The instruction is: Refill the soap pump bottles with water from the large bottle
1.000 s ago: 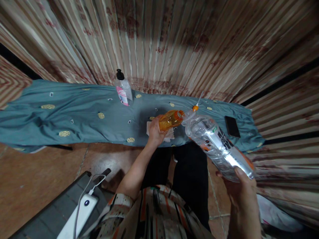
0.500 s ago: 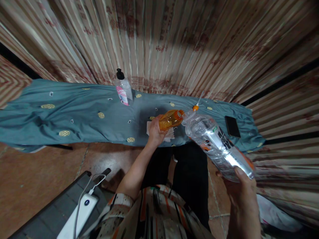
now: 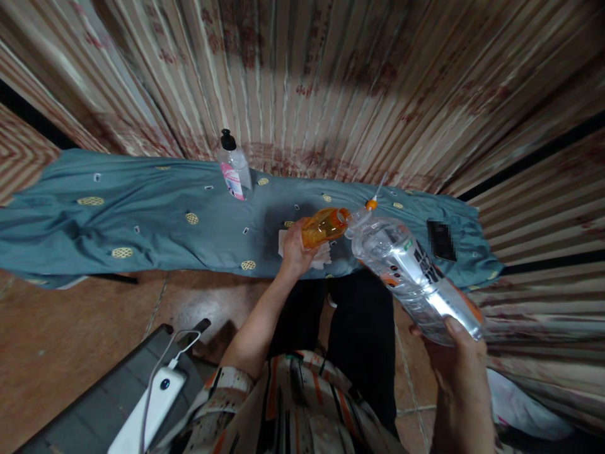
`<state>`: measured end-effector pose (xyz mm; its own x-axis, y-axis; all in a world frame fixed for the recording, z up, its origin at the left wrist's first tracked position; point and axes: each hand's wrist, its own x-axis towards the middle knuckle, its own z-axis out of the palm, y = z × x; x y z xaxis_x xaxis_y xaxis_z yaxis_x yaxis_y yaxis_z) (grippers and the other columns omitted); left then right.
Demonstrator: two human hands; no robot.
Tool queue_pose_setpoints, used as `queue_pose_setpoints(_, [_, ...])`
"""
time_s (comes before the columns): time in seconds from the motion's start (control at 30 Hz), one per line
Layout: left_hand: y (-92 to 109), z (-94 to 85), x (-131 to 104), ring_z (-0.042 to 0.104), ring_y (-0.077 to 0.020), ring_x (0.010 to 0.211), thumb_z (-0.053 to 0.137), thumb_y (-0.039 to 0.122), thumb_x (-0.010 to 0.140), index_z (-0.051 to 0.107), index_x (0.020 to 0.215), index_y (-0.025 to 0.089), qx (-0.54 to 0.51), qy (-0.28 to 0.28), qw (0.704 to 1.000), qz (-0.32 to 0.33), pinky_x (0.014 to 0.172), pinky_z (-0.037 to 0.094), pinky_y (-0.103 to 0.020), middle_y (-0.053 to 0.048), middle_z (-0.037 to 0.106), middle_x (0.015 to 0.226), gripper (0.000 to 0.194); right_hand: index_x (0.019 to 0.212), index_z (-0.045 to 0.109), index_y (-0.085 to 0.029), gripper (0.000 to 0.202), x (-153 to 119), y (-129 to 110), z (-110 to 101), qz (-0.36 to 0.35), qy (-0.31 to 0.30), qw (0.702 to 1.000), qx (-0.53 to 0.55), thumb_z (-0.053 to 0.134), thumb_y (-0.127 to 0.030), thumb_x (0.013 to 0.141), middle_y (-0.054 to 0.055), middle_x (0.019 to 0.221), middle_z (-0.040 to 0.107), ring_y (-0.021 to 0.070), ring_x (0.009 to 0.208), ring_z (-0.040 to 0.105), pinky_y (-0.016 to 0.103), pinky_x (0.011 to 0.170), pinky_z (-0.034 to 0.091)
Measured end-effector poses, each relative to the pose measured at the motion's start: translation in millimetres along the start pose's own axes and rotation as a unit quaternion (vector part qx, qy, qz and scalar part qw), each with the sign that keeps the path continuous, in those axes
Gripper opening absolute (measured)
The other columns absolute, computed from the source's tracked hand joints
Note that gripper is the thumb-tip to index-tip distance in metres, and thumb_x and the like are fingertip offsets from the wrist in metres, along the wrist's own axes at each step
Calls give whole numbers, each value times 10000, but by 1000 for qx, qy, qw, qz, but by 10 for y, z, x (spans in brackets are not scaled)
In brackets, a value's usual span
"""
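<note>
My left hand (image 3: 295, 251) is closed round a small amber bottle (image 3: 324, 228), which is tilted with its mouth to the right. My right hand (image 3: 456, 356) grips the base end of a large clear plastic bottle (image 3: 401, 271) with a silver label, slanting up and left. The two bottle mouths meet or nearly meet; whether they touch is hard to make out. Just behind them, an orange pump top (image 3: 371, 205) with a thin pale tube lies on the cloth. Beneath my left hand is a crumpled pale tissue (image 3: 322, 258), partly hidden.
A clear bottle with a pink label and black cap (image 3: 235, 173) stands on the blue-green cloth (image 3: 155, 233). To the right lies a dark phone (image 3: 441, 240). Curtains (image 3: 293, 82) hang behind. A white power bank (image 3: 154, 407) with a cable rests on a grey surface at lower left.
</note>
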<state>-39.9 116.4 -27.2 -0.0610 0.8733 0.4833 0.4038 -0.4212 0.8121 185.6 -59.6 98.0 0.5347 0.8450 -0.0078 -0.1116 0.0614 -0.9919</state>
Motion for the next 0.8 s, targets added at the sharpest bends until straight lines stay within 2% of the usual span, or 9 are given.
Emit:
queue_pose_setpoints(0.13, [-43, 40, -9, 624, -286, 1158, 778, 242, 695, 477, 1284, 232, -3, 5, 1000, -3, 1008, 521, -493, -93, 639, 1229, 662, 1137, 704, -232, 514, -7, -21, 18, 0, 1, 1000, 1, 793, -353, 644, 70, 1059, 630, 188, 749, 595, 201, 384, 515])
queue_pose_setpoints(0.27, [-68, 72, -9, 614, -289, 1172, 780, 290, 705, 474, 1294, 226, -4, 4, 1000, -12, 997, 526, -489, -96, 631, 1232, 666, 1125, 705, -251, 491, -9, -18, 19, -8, -2, 1000, -2, 789, -349, 652, 66, 1085, 630, 191, 745, 602, 209, 383, 514])
queue_pose_setpoints(0.47, [11, -7, 7, 629, -294, 1145, 764, 331, 724, 476, 1280, 199, -8, -5, 1000, -7, 1005, 513, -475, -112, 645, 1214, 640, 1158, 689, -237, 513, 1, 2, -4, 2, -6, 1000, -2, 779, -340, 663, 75, 1100, 637, 194, 749, 615, 217, 396, 514])
queue_pose_setpoints(0.8, [31, -21, 8, 629, -284, 1145, 758, 275, 715, 482, 1272, 218, 4, -2, 1000, 5, 999, 521, -483, -92, 647, 1221, 624, 1133, 698, -253, 495, -17, -19, 35, -3, 1, 1000, -3, 788, -344, 654, 65, 1112, 639, 198, 764, 619, 211, 393, 511])
